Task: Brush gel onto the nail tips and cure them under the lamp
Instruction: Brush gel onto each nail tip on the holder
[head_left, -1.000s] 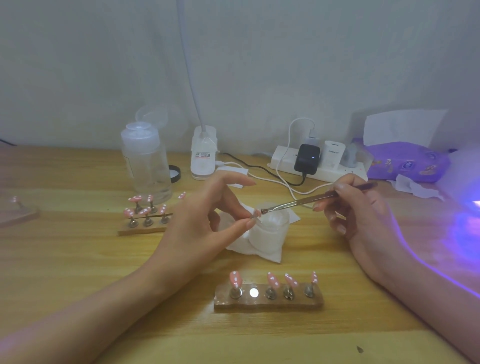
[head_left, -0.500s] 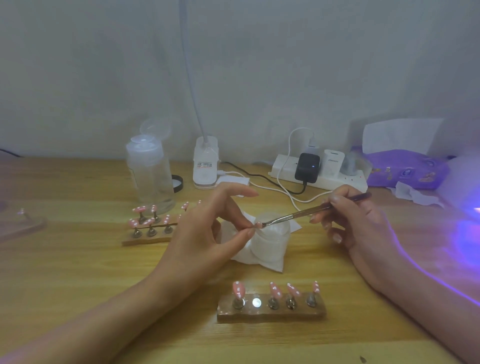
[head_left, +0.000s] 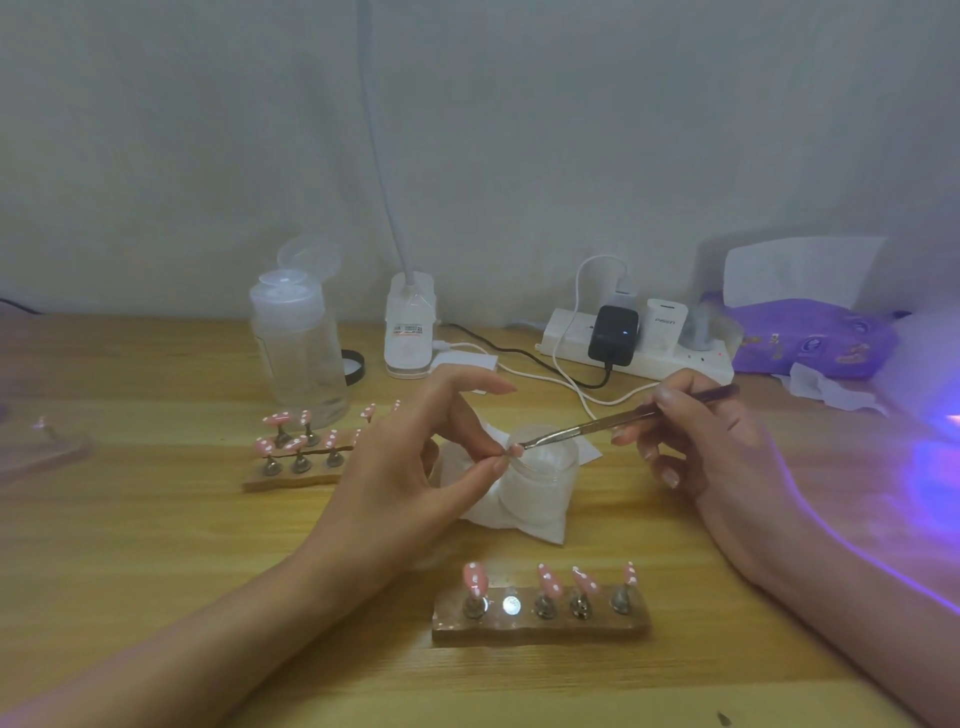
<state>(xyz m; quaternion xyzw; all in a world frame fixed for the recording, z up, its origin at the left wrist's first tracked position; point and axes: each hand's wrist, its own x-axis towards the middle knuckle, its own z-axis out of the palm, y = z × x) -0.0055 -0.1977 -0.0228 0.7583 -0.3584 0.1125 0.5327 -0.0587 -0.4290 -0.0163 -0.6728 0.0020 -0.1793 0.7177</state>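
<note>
My left hand (head_left: 415, 467) pinches a small pink nail tip (head_left: 514, 450) between thumb and finger, just above an open frosted jar (head_left: 540, 478) that sits on a white tissue. My right hand (head_left: 711, 447) grips a thin metal-handled brush (head_left: 597, 423) like a pen, its tip touching the held nail tip. In front of me a wooden holder (head_left: 540, 621) carries several pink dotted nail tips on metal stands, with one bare magnet spot. A second holder (head_left: 296, 475) with several pink tips stands at the left. Purple light from the curing lamp (head_left: 940, 467) glows at the right edge.
A clear pump bottle (head_left: 298, 348) and a white desk-lamp base (head_left: 409, 332) stand at the back. A power strip (head_left: 634, 343) with chargers and cables lies behind the jar. A purple wipes pack (head_left: 810, 338) and crumpled tissue sit back right. Another small stand (head_left: 44, 447) is at far left.
The view has tilted up slightly, so everything sits lower in frame. Both hands stay at the jar, the brush tip still on the pinched nail tip.
</note>
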